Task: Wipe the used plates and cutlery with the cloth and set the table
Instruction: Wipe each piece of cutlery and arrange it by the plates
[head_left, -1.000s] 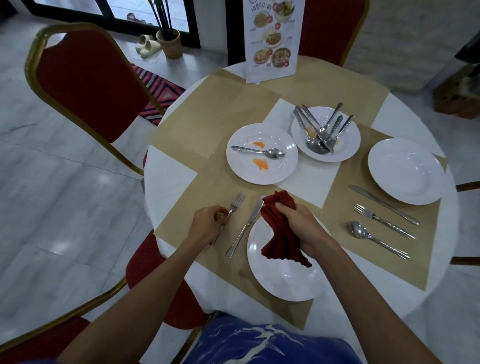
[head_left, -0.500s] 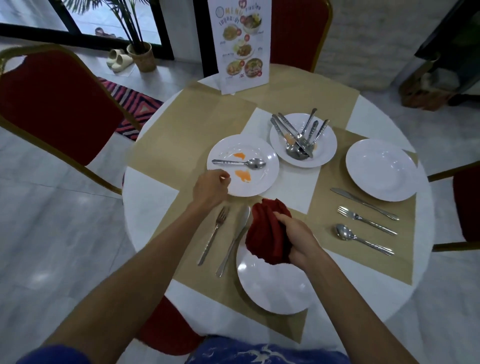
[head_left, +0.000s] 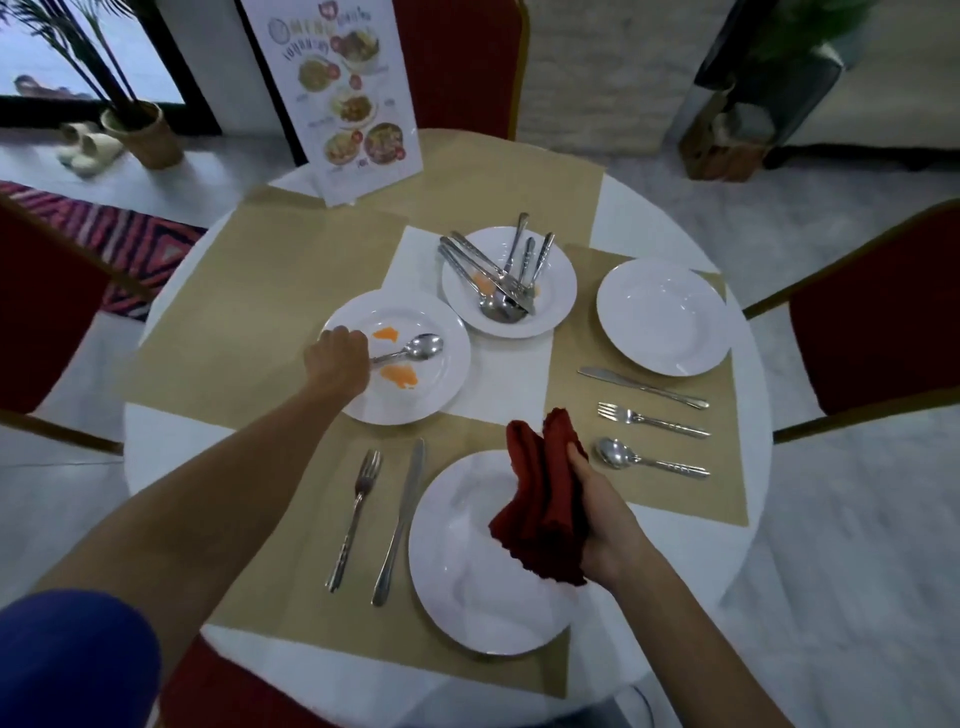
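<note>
Reaching out over the table (head_left: 166, 447), your left hand (head_left: 337, 358) sits at the left side of the smeared plate (head_left: 444, 389), knuckles up. Its fingers are curled down over the handle end of the spoon (head_left: 415, 349). The fingertips are tucked under the hand, so you cannot see exactly how they meet the metal.

The spoon lies inside that plate, between two orange smears (head_left: 399, 375). Its handle runs out from under your fingers and its bowl lies face up just right of the plate's centre. Its long axis runs nearly left to right across the plate, with the bowl end pointing right and tilted slightly away from you.

Your right hand (head_left: 602, 519) grips the bunched red cloth (head_left: 545, 499), with the fingers wrapped round it and the folds sticking up past them. Cloth and hand are over the right edge of the near plate (head_left: 467, 597), which looks clean.

A fork (head_left: 356, 519) and a knife (head_left: 400, 525) lie side by side just left of that plate, tips pointing away from you. Further back, a cutlery plate (head_left: 556, 306) holds a heap of used pieces. At the right, a second place is laid with a white plate (head_left: 665, 317).
</note>
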